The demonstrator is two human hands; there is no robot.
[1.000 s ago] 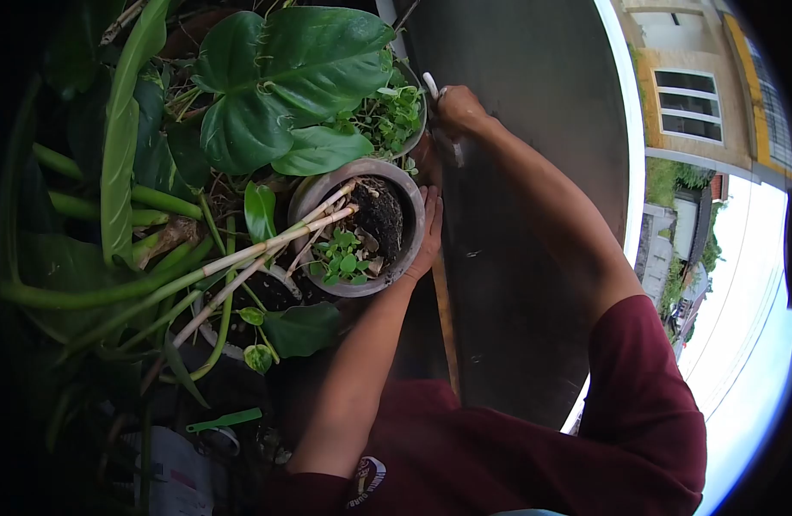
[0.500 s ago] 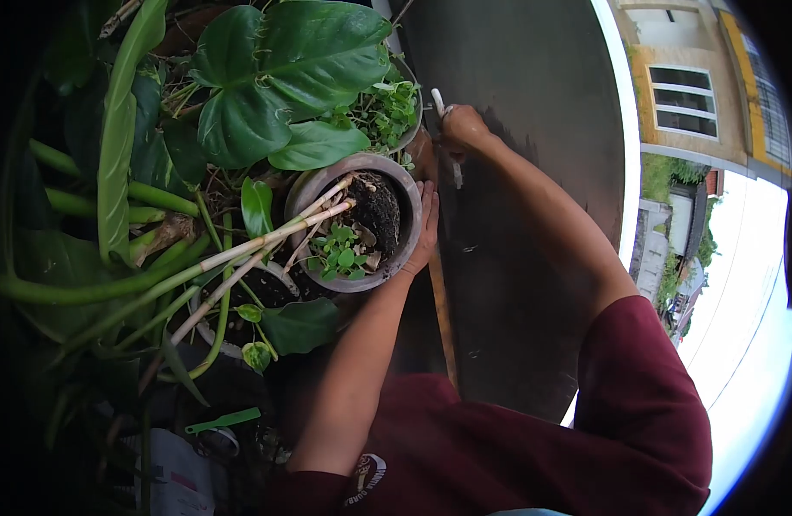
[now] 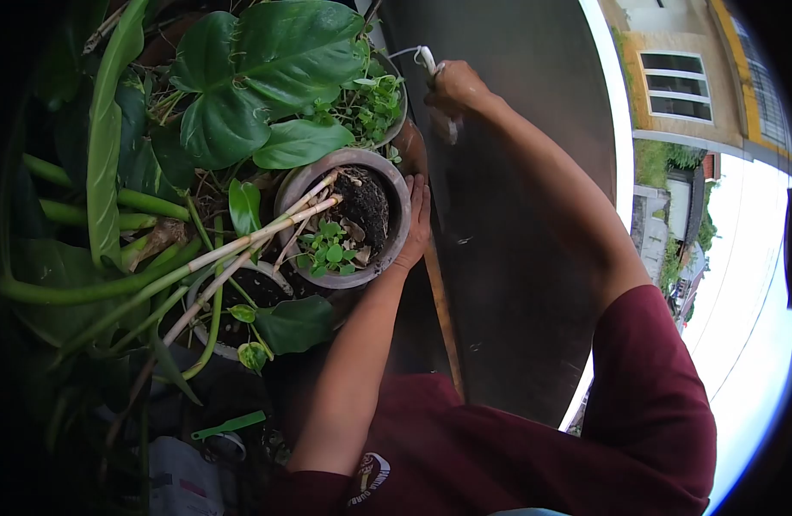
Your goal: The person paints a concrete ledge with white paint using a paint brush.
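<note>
My left hand (image 3: 416,225) lies flat against the side of a round grey-brown pot (image 3: 402,234), fingers stretched along its outer wall. The pot holds dark soil (image 3: 361,202), a small leafy green plant (image 3: 329,249) and pale thick stems that lean out to the left. My right hand (image 3: 459,86) is closed around a white-handled tool (image 3: 427,58) above the dark, wet-looking ledge (image 3: 516,258). A thin pale strand runs from the handle's top end. The tool's lower end, below the fist, is blurred, so its kind cannot be made out.
Large green leaves (image 3: 275,52) crowd the left side. Another pot with small-leaved plants (image 3: 383,107) stands beyond the held pot, and a pale-rimmed pot (image 3: 232,351) sits nearer. A green plastic strip (image 3: 230,425) lies lower left. The ledge's white edge (image 3: 621,129) borders the outdoors, with buildings beyond.
My right hand with the white-handled tool has moved up and slightly left in the view, and the handle has tilted. My left hand stays on the pot; the whole view has shifted slightly.
</note>
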